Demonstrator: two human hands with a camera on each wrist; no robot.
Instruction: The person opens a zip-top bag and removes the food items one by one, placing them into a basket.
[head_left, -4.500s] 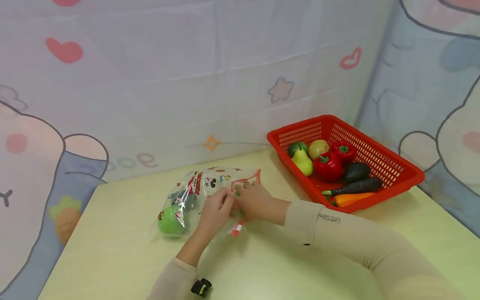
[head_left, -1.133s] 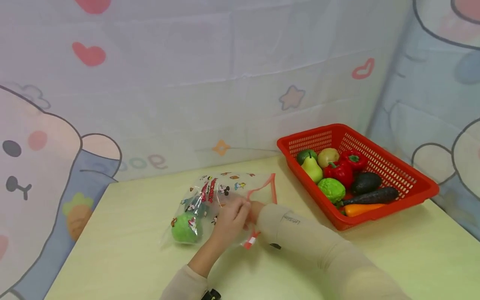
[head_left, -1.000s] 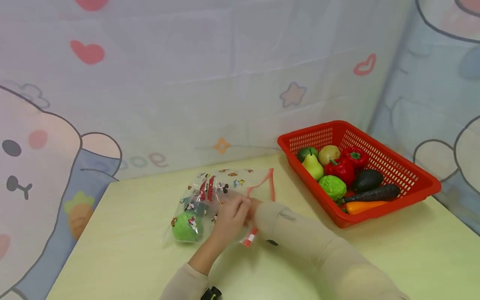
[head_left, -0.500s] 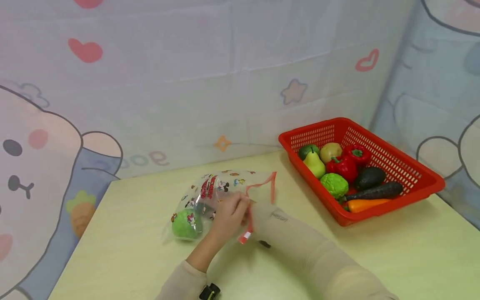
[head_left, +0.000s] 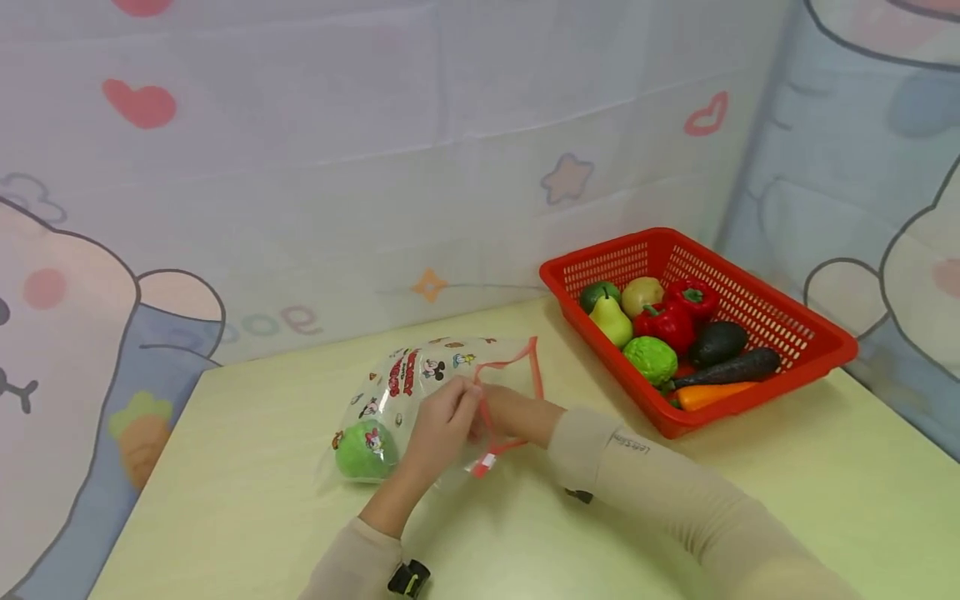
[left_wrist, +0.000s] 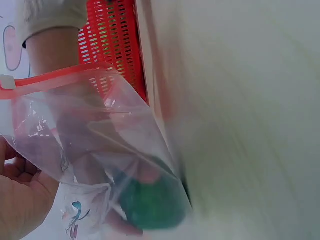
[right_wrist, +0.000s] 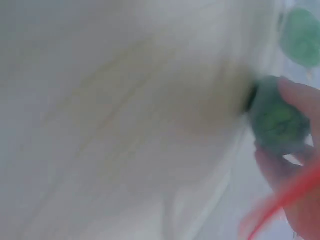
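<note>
A clear zip bag (head_left: 420, 367) with cartoon prints and a red zip edge lies on the table. My left hand (head_left: 442, 417) pinches the rim of its mouth. Through that opening reaches my right hand (head_left: 517, 412), its fingers hidden in the head view. Inside the bag, the right wrist view shows those fingers curled round a dark green, rounded vegetable (right_wrist: 280, 125), its kind unclear. The same vegetable (left_wrist: 152, 200) shows blurred through the plastic in the left wrist view. A light green ball-shaped item (head_left: 363, 450) sits at the bag's closed end.
A red plastic basket (head_left: 780, 304) stands at the back right. It holds a pear (head_left: 611, 321), two red bell peppers (head_left: 667, 327), a bumpy green item (head_left: 651, 360), an orange carrot-like item (head_left: 712, 394) and several others. A patterned cloth (head_left: 337, 167) hangs behind the table.
A bumpy green item, near my right hand at the bag's mouth 4.5 seconds ago, is now in the basket. My right arm reached deeper into the bag, then drew partly back.
</note>
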